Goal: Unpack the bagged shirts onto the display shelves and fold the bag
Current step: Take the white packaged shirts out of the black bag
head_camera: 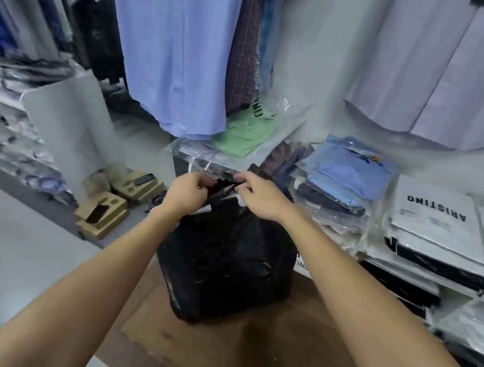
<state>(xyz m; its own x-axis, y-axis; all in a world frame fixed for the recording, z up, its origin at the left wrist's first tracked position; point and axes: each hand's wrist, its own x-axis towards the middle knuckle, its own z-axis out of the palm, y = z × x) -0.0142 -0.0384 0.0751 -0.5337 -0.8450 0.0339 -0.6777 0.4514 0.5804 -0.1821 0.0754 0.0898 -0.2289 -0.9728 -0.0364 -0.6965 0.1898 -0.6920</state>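
Black plastic bag (226, 260), full and bulging, sits on the brown bench (252, 361), and both the left hand (186, 193) and right hand (259, 197) pinch its gathered mouth with curled fingers, apparently working it open. Nothing looks unpacked yet, so emptying and folding remain. Beyond, the display shelves (395, 273) hold stacked packaged shirts (345, 171).

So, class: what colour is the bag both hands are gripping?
Black bag, clearest in the head view.
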